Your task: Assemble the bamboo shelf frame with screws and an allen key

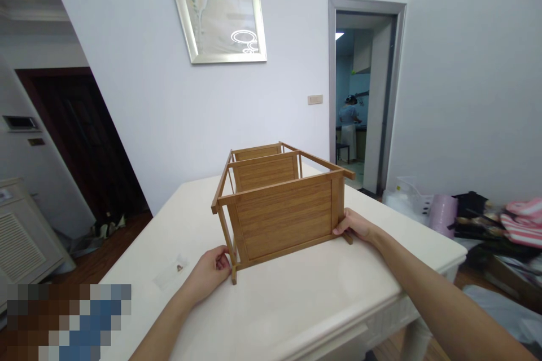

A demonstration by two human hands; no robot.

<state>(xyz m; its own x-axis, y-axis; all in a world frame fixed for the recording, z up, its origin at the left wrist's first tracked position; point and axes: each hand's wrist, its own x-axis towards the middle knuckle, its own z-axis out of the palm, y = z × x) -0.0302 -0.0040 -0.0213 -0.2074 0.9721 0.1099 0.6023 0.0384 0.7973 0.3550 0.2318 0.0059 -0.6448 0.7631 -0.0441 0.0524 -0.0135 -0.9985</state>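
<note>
The wooden rack (pixel 288 215) lies on the counter (pixel 292 299). The left hand (pixel 208 275) and right hand (pixel 358 227) pinch its low corners. It looks light and stiff; thick edges seem best to grab.

Shelf rack (pixel 285 220) on tbl (pixel 292 304), centre, at 12 o'clock. Sm. packet (pixel 167 273) also on tbl, at rack's 8–9. Framed pic (pixel 226 5) on wall at 11–12, above & behind rack. Doorway (pixel 332 84) at 1, w/ person (pixel 348 121) in rm beyond; wall switch (pixel 315 100) just L of it. Door (pixel 84 130) at 10, shoes (pixel 112 225) on flr near its foot. Slatted cabinet (pixel 25 231) at 9–10. Roll (pixel 442 215) at 2, R of tbl.
</note>
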